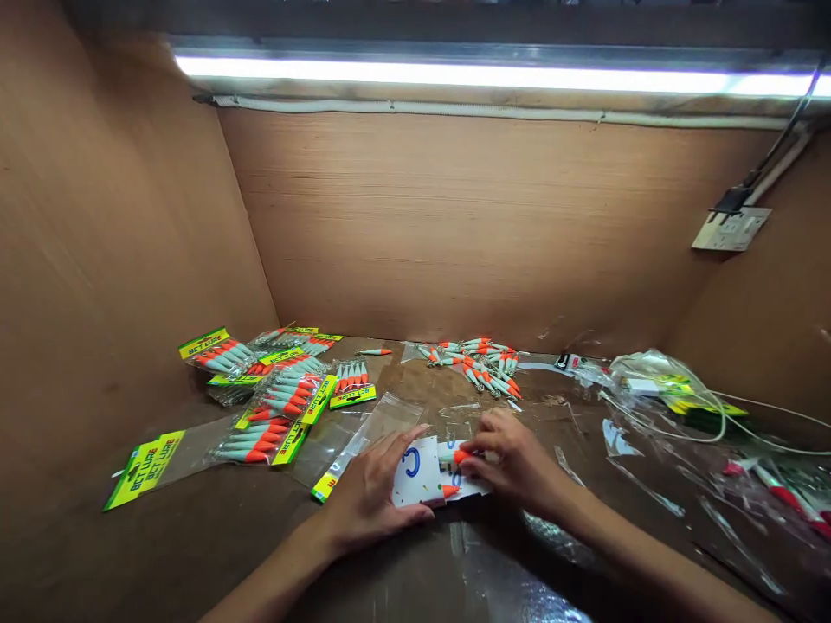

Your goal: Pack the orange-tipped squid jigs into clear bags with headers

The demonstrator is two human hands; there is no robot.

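Note:
My left hand (373,484) is wrapped round the left end of a small white paper holder (415,472) with blue writing, low over the bench. An orange lure tip (450,491) sticks out of the holder's lower right edge. My right hand (510,459) pinches the orange end of a white-and-orange fishing lure (449,457), whose pale end lies at the holder's opening. A white flap with blue marks shows under this lure. Just behind my left hand lies a clear plastic bag (389,414) with a yellow header. Loose fishing lures (480,359) are heaped behind my right hand.
Filled lure packs (286,394) with yellow headers are piled at the left, beside a yellow-headed bag (146,467). A single lure (375,352) lies at the back. Yellow cards (694,405), a white cord (655,433) and plastic scraps lie right. Wooden walls enclose the bench.

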